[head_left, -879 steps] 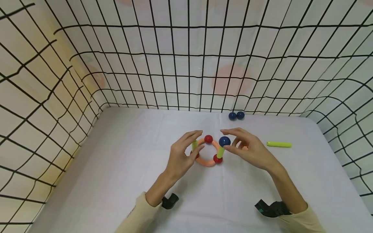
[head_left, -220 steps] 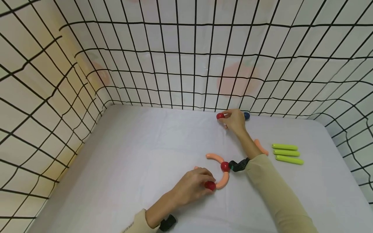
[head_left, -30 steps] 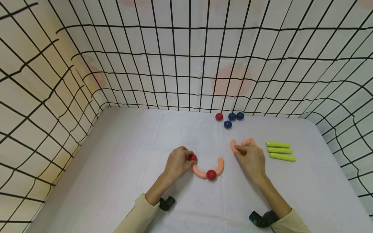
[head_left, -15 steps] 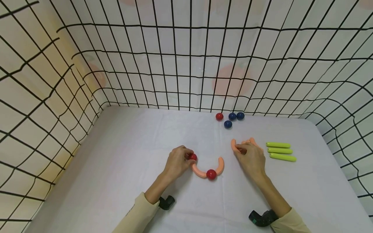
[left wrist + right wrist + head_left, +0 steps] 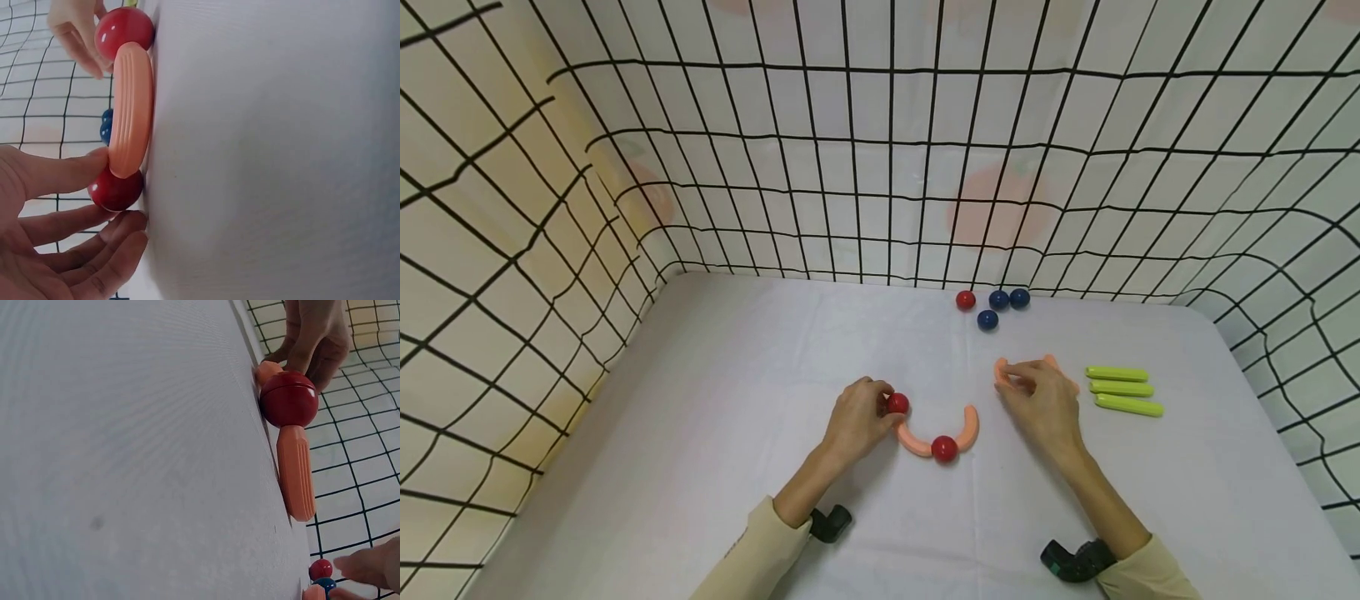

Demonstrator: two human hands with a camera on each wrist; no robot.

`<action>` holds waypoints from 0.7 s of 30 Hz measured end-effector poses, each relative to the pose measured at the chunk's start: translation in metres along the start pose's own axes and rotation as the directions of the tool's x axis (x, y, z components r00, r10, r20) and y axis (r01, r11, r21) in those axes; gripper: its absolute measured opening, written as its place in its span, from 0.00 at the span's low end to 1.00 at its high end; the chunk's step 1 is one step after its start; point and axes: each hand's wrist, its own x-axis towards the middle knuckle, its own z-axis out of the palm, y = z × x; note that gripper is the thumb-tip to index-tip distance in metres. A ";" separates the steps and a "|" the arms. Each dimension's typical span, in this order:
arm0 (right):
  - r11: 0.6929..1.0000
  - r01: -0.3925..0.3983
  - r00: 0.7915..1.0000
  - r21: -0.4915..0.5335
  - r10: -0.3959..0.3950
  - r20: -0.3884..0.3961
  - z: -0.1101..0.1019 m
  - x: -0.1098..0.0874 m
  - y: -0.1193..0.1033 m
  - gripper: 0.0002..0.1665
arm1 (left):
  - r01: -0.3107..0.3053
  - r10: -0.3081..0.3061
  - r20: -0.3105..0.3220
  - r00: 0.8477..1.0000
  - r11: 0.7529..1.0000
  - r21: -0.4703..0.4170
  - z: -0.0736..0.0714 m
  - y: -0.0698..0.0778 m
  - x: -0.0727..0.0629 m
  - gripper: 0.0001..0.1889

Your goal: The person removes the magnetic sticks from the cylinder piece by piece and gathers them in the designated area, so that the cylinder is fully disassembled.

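Note:
In the head view my left hand (image 5: pixel 854 421) holds a red ball (image 5: pixel 897 403) between thumb and fingers. From that ball a curved orange piece (image 5: pixel 913 443) runs to a second red ball (image 5: pixel 944 449), and another curved orange piece (image 5: pixel 971 427) rises from it, making a half ring on the table. The left wrist view shows my thumb where the ridged orange piece (image 5: pixel 132 112) meets the held ball (image 5: pixel 119 191). My right hand (image 5: pixel 1045 410) has thumb and index finger at a separate curved orange piece (image 5: pixel 1001 367), partly hidden by them. More orange (image 5: pixel 1052 362) shows behind the knuckles.
Several green sticks (image 5: pixel 1122 388) lie side by side right of my right hand. At the back edge sit one red ball (image 5: pixel 966 300) and three blue balls (image 5: pixel 988 320). Black wire mesh (image 5: pixel 887 167) walls the white-covered table (image 5: pixel 737 400) at the back and sides.
The earlier closed ring with green uprights is now a half ring, with green sticks and balls lying apart. Over the last second my right fingertips shift slightly at the orange piece; the left hand barely moves.

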 end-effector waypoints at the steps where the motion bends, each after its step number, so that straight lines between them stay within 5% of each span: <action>1: 0.999 0.007 1.000 0.032 -0.008 0.013 0.000 0.000 0.000 0.14 | 0.006 -0.006 0.006 1.000 1.000 -0.002 0.000 0.000 0.000 0.15; 6: 0.984 0.019 0.987 0.177 -0.047 0.156 0.002 -0.001 -0.006 0.16 | 0.030 -0.029 0.029 0.999 0.999 -0.028 0.000 0.000 0.001 0.15; 13: 0.972 -0.017 0.915 0.234 -0.079 0.396 0.002 -0.005 -0.009 0.19 | 0.019 -0.018 0.055 0.998 1.000 -0.014 0.001 0.003 0.000 0.20; 21: 0.960 0.041 0.853 0.275 -0.177 0.490 0.000 -0.003 -0.003 0.18 | -0.102 0.103 0.072 0.992 0.995 -0.026 0.003 0.004 -0.002 0.20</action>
